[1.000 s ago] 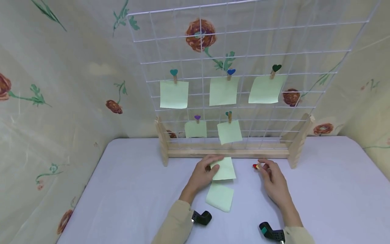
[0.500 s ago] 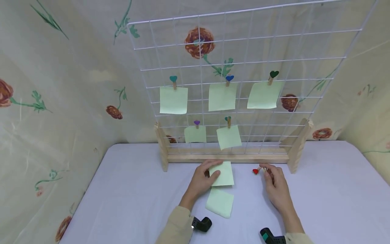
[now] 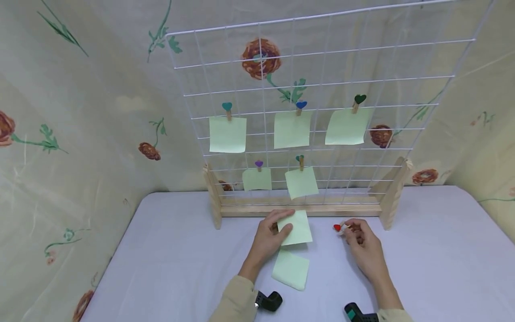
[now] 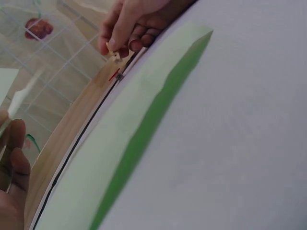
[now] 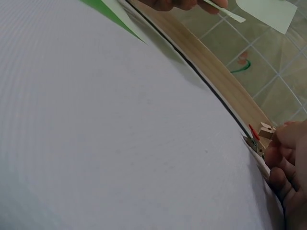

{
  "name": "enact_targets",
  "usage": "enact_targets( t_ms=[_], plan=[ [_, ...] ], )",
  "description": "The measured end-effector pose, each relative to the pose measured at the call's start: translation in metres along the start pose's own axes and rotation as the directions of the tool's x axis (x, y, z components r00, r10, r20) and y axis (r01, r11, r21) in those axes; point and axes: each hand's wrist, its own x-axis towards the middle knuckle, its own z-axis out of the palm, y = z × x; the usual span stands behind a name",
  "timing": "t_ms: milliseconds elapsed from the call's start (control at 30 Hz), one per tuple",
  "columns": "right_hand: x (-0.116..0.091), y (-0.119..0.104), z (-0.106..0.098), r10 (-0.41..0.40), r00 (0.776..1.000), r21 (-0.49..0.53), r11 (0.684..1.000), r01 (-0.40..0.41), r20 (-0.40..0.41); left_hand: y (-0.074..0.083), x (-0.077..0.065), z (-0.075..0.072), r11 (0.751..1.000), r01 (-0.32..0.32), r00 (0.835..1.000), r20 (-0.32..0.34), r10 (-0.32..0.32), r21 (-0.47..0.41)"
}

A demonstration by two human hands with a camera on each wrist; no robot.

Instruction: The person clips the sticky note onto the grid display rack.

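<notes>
My left hand (image 3: 267,232) holds a pale green paper note (image 3: 299,228) between thumb and fingers, over the table before the rack's base. Below it lies a pale green stack of notes (image 3: 291,269), its darker green edge (image 4: 144,129) showing in the left wrist view. To the right, my right hand (image 3: 366,246) pinches a small wooden clothespin (image 5: 266,131) with a red heart (image 3: 337,227), which points left towards the note. Thumb and forefinger are on the pin's wooden end, and the other fingers curl in beneath.
A white wire grid (image 3: 322,84) stands upright in a wooden base (image 3: 297,210) beyond both hands. Several green notes, such as the top left note (image 3: 227,135), hang there from heart clothespins. White cloth covers the table (image 3: 173,259); a flowered curtain (image 3: 100,134) surrounds it.
The clothespin has turned in my right fingers, so its red heart shows more fully than a second ago. My left hand has raised the note slightly. The head view has tilted up a little.
</notes>
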Motion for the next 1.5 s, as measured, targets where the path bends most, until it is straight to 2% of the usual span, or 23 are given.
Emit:
enact_targets(
  t_ms=[133,267,433,667,933,1133,1333,1500],
  plan=[
    [-0.001,0.002,0.000,-0.002,1.000,-0.008,1.000,0.001,-0.007,0.019,-0.003,0.004,1.000,-0.021,0.999,0.031,0.021,-0.020],
    [-0.002,0.002,0.000,0.000,1.000,-0.002,1.000,0.000,-0.010,0.039,-0.005,0.011,0.996,-0.082,0.995,0.063,0.084,-0.037],
    [0.000,0.001,0.000,-0.008,1.000,0.000,1.000,0.008,0.002,0.041,-0.001,0.020,0.987,-0.159,0.984,0.075,0.160,-0.019],
    [0.001,0.000,-0.002,-0.002,0.999,-0.035,0.999,0.004,0.042,0.050,0.002,0.025,0.975,-0.215,0.973,0.101,0.209,0.059],
    [0.000,-0.001,-0.002,0.026,0.999,0.045,0.999,-0.028,0.030,0.054,0.005,0.031,0.981,-0.190,0.980,0.062,0.187,0.041],
    [0.000,-0.003,-0.002,0.048,0.997,0.111,0.992,-0.054,0.052,0.054,0.010,0.038,0.984,-0.176,0.984,0.035,0.175,0.029],
    [0.001,-0.005,-0.001,0.036,0.997,0.125,0.991,-0.044,0.065,0.055,0.013,0.043,0.985,-0.174,0.985,0.004,0.174,-0.018],
    [-0.001,-0.006,0.000,0.034,0.999,0.119,0.992,-0.039,0.038,0.056,0.014,0.047,0.983,-0.173,0.985,-0.012,0.173,-0.057]
  ],
)
